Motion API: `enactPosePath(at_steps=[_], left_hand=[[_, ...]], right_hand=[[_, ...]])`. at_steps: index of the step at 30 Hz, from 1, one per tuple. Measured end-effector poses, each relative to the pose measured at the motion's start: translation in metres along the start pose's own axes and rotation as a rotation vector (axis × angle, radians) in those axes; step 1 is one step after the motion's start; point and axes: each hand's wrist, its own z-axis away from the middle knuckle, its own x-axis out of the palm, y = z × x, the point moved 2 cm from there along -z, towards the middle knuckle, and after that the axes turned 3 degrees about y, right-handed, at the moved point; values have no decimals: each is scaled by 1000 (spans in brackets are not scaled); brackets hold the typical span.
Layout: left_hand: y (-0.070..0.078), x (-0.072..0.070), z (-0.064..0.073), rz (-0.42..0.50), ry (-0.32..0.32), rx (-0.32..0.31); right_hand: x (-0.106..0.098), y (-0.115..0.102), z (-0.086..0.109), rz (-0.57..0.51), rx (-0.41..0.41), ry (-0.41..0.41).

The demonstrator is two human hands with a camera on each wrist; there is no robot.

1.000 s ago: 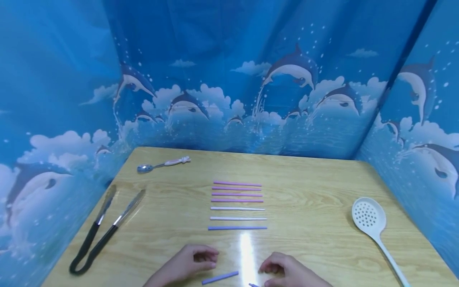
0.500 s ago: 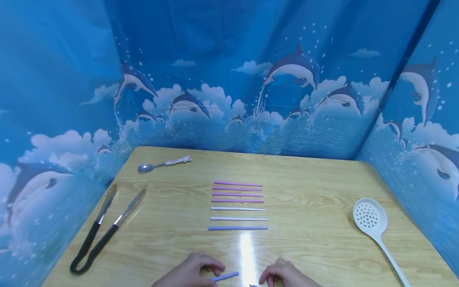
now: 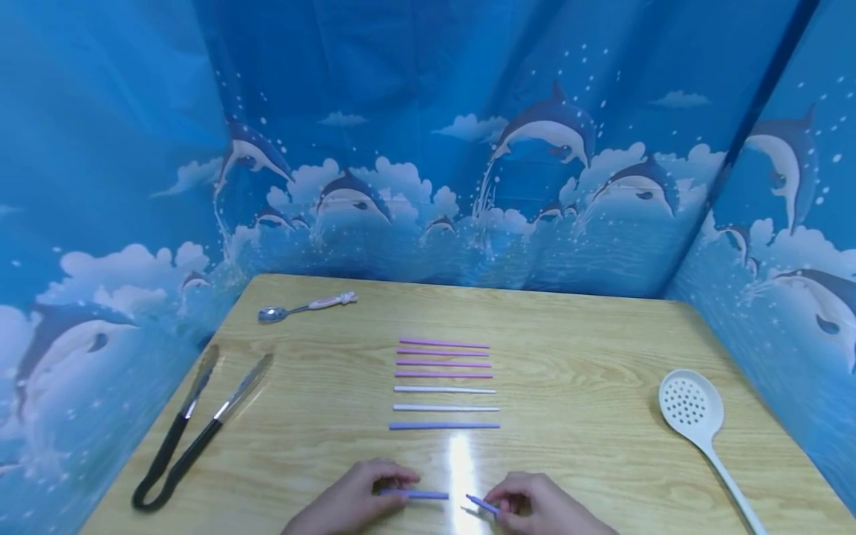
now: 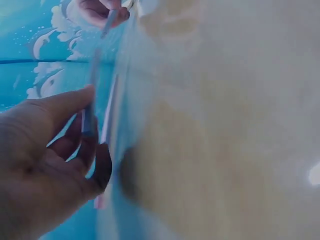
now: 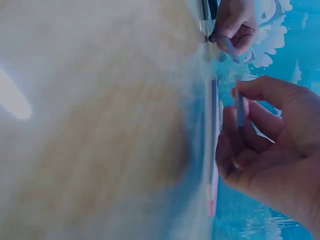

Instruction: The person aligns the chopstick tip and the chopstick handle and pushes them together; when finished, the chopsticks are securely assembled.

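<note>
In the head view, my left hand (image 3: 361,496) pinches a thin blue-purple stick (image 3: 429,495) between thumb and fingers, its free end pointing right. Opposite it, my right hand (image 3: 540,505) pinches another blue-purple stick (image 3: 483,505) with a narrower tip, slanted up toward the left. The two sticks face each other end to end with a small gap between them. The left wrist view shows the left hand's stick (image 4: 89,117) between thumb and fingertips. In the right wrist view the other stick (image 5: 240,107) sits in the right fingertips, its lower end showing.
Beyond the hands lies a row of sticks: blue (image 3: 444,426), white (image 3: 446,408) and several pink (image 3: 444,374). Black-handled tongs (image 3: 180,446) and a spoon (image 3: 304,306) lie left. A white slotted ladle (image 3: 692,409) lies right. Dolphin-print curtains (image 3: 428,148) enclose the wooden table (image 3: 575,342).
Both hands have picked up a blue-purple stick from the table near the front. The left stick has turned nearly level, and the right one has come further into view. The row beyond is unchanged.
</note>
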Motion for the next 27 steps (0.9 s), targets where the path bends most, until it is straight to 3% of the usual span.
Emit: enactPosePath(at_steps=[4,11,21,27], left_hand=[[13,-8,-8,-80,107,15],[23,-12,-23,-41,199,102],[29,-12,-28,-17,206,101],[36,-12,-27,5,202,131]], right_hand=[[-5,-8,-7,73,-43,130],[-11,-22,-23,109,-124,362],[-12,-27,-29,95,-78,381],[-14,-27,-29,104,-46,405]])
